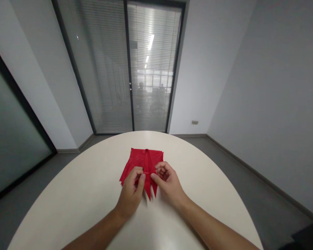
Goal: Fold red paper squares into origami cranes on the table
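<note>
Red cloth (137, 159) is laid on the round table (200, 187), whose near edge is cut off. Its narrow band (147, 173) is pinched between the left hand (130, 191) and right hand (171, 182), by which the cloth's lower part is partly hidden; exact fingertip contact is hard to make out.

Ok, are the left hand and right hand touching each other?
Apart. In the head view, a strip of the red item shows between the thumb tips of the left hand and right hand.
</note>
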Demonstrator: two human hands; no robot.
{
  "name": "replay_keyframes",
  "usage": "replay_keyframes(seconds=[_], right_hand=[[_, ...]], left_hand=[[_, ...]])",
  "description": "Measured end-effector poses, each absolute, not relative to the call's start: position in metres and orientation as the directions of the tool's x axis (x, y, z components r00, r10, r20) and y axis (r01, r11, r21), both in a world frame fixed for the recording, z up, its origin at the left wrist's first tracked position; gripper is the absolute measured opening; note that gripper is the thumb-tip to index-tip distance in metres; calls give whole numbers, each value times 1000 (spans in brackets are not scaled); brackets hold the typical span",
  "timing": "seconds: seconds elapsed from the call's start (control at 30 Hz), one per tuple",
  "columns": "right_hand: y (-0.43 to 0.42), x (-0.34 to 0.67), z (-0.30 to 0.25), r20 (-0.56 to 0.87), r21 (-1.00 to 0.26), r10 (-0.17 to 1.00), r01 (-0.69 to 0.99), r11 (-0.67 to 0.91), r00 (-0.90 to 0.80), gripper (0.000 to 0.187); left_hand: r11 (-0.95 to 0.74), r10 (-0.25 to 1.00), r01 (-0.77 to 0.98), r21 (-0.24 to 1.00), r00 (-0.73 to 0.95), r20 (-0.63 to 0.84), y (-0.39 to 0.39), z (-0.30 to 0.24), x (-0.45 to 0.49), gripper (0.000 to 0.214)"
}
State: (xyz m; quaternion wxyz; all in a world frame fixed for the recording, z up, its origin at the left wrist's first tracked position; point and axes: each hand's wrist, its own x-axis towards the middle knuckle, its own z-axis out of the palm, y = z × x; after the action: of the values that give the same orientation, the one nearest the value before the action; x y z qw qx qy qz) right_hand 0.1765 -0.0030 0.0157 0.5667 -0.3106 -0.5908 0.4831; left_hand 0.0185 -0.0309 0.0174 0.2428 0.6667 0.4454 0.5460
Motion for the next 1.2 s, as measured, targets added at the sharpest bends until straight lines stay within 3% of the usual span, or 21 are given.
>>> replay_keyframes(seconds=[0.1, 0.23, 0.37, 0.47, 0.77, 0.9, 1.0, 1.1, 1.2], right_hand=[[-3, 177, 18, 339, -932, 921, -204, 300, -194, 42], [-1, 181, 17, 307, -946, 925, -176, 271, -225, 37], [-1, 182, 17, 294, -951, 910, -180, 250, -291, 38], [-3, 180, 21, 299, -948, 893, -212, 238, -335, 36], [8, 197, 36, 318, -944, 939, -133, 300, -135, 40], [12, 199, 34, 307, -944, 943, -165, 285, -127, 37], [7, 193, 28, 295, -943, 915, -238, 232, -275, 46], [-2, 187, 23, 247, -963, 872, -206, 173, -422, 62], [-6, 187, 22, 245, -966, 872, -182, 183, -424, 52]], left_hand=[[-522, 838, 385, 761, 64, 542, -31, 15, 16, 14], [-570, 808, 437, 696, 147, 570, -31, 9, 15, 13], [-493, 864, 344, 799, 87, 495, -31, 6, 18, 4], [-416, 909, 247, 875, 87, 408, -30, 8, 19, 13], [-433, 898, 336, 837, 247, 365, -32, 13, 19, 8], [-379, 922, 309, 872, 208, 326, -31, 11, 20, 9], [-318, 945, 220, 922, 154, 289, -30, 12, 20, 14], [-298, 954, 129, 946, 65, 291, -29, 13, 21, 18], [-300, 953, 104, 948, 1, 302, -27, 11, 20, 23]])
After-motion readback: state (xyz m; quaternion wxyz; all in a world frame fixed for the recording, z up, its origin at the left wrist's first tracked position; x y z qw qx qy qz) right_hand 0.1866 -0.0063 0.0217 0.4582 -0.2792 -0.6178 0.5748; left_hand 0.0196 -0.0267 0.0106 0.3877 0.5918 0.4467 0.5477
